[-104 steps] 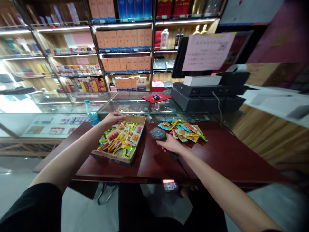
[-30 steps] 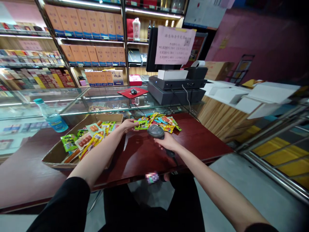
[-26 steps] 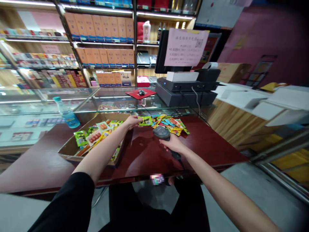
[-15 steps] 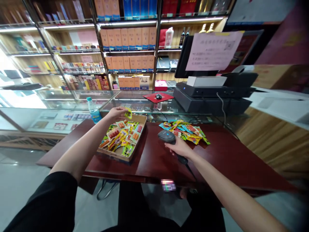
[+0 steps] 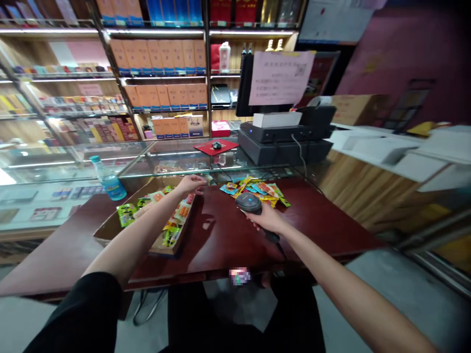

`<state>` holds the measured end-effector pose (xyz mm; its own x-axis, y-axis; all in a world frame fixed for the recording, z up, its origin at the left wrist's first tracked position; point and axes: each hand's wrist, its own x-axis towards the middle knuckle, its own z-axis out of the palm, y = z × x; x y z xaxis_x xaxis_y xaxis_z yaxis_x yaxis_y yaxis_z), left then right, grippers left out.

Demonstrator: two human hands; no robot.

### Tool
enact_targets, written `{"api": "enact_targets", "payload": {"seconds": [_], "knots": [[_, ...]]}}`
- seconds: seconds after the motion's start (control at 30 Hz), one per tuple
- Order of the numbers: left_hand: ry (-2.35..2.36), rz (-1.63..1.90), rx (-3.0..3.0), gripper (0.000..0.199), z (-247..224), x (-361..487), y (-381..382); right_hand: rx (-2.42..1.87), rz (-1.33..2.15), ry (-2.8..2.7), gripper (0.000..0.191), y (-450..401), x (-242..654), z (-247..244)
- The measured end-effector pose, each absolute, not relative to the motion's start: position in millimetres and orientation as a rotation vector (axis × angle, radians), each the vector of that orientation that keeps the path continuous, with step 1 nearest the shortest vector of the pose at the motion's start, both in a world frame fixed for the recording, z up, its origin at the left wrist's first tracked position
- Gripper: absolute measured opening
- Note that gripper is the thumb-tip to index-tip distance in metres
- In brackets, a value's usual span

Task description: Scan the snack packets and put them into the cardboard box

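My left hand (image 5: 192, 184) reaches over the far right rim of a shallow cardboard box (image 5: 106, 229). Its fingers look loosely stretched and I see nothing in them. Small snack packets (image 5: 172, 230) in yellow, green and red fill much of the box, partly hidden behind my forearm. A green packet (image 5: 126, 214) lies by the box's left side. My right hand (image 5: 270, 219) is wrapped round the handle of a dark barcode scanner (image 5: 248, 202), its head pointing left. Just behind the scanner, a pile of colourful snack packets (image 5: 263, 189) lies on the dark red table (image 5: 221, 245).
A bottle of blue liquid (image 5: 110, 181) stands left of the box. Behind the table runs a glass counter (image 5: 165, 162) with a mouse on a red mat (image 5: 228, 145) and a cash register (image 5: 283, 144) bearing a paper sign. Stocked shelves line the back wall.
The view has swung right. My left hand moved from above the box to its right rim, and the yellow-green packet is no longer in its fingers. My right hand still grips the scanner.
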<state>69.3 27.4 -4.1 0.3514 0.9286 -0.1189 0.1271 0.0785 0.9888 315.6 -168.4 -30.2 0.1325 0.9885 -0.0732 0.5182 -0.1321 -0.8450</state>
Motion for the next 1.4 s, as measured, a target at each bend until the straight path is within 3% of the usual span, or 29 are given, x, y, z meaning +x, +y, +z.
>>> {"api": "enact_targets", "payload": {"seconds": [0.2,0.33,0.53,0.77,0.9,1.03,1.2,1.4], "knots": [[0.910,0.565,1.797,0.024,-41.0,177.1,3.3,-1.826,0.792,-1.326,0.016,-194.4,356.1,-39.4],[0.772,0.506,2.293,0.023,-67.5,203.1,-16.6,-1.841,0.781,-1.262,0.014,-206.3,364.9,-42.6],[0.250,0.462,2.898,0.069,-83.8,198.4,-34.8,-1.877,0.793,-1.219,0.012,-211.4,365.8,-48.7],[0.293,0.047,3.057,0.041,-76.8,200.0,-44.4,-1.868,0.799,-1.254,0.013,-210.2,364.5,-52.6],[0.494,0.133,2.827,0.035,-66.5,193.6,-33.7,-1.849,0.791,-1.282,0.012,-209.3,362.3,-49.5],[0.744,0.423,2.191,0.029,-53.2,180.3,-8.2,-1.826,0.779,-1.317,0.012,-206.7,357.6,-45.4],[0.796,0.464,1.439,0.021,-44.3,163.1,12.4,-1.798,0.754,-1.400,0.013,-200.3,345.9,-41.7],[0.914,0.600,1.142,0.012,-36.6,159.7,17.8,-1.804,0.767,-1.429,0.013,-190.2,328.5,-34.0]]}}
